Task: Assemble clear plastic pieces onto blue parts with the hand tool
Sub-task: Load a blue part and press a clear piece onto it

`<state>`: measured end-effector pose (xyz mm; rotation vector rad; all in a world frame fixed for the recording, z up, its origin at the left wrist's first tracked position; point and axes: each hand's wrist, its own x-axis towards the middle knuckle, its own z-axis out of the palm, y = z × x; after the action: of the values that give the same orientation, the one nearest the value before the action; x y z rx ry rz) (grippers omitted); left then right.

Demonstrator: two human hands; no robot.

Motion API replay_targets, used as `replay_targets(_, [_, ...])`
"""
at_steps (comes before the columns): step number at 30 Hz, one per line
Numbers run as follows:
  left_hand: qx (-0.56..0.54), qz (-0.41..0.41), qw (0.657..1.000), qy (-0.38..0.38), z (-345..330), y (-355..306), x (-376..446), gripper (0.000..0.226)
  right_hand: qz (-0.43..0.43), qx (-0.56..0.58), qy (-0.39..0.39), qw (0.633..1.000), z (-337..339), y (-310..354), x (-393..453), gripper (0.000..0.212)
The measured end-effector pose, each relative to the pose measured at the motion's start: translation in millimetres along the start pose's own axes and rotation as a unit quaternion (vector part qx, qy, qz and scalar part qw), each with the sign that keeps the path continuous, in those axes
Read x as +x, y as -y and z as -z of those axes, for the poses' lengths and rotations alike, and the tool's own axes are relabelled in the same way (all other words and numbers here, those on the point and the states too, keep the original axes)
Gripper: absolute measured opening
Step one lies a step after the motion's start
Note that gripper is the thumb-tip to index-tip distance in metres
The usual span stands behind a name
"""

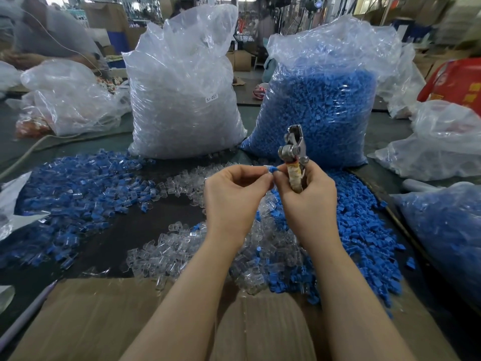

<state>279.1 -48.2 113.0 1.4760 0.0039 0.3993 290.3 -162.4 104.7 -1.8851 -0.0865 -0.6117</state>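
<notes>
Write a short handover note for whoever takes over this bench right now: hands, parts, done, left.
Left hand pinches a small blue plastic part with a clear piece at its tip.
Right hand grips the metal hand tool, jaws pointing up, and also touches the part.
Done: heap of assembled blue-and-clear pieces, left.
Left: loose clear plastic pieces centre, loose blue parts right, two full bags behind.

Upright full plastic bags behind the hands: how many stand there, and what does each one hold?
2. The bag of clear pieces stands on the left; the bag of blue parts stands on the right. Other bags lie at the edges, contents partly unclear.
</notes>
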Motion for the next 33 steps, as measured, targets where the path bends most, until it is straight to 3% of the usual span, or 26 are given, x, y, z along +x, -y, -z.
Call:
replay_targets(10, [0.060,-0.052,0.997,-0.018,-0.5,6.6,0.8,0.014,-0.011,-0.015,0.040,0.999,1.3,-0.5,2.8,0.003])
replay_targets(15, [0.072,-0.054,0.995,-0.041,1.4,8.8,1.7,0.016,-0.028,0.015,0.095,0.995,5.2,1.5,4.8,0.013])
replay_targets(19, [0.048,-0.027,0.998,-0.037,3.4,8.9,4.0,0.010,-0.040,0.009,0.141,0.989,14.8,0.2,8.0,0.020])
replay_targets(24, [0.012,-0.013,0.999,-0.037,5.6,6.9,6.8,0.014,-0.071,-0.035,0.219,0.972,26.6,-6.6,10.9,0.011])
replay_targets(33, [0.009,-0.040,0.999,-0.006,12.4,8.1,11.5,0.011,-0.056,-0.061,0.271,0.959,28.4,-5.2,9.6,0.013])
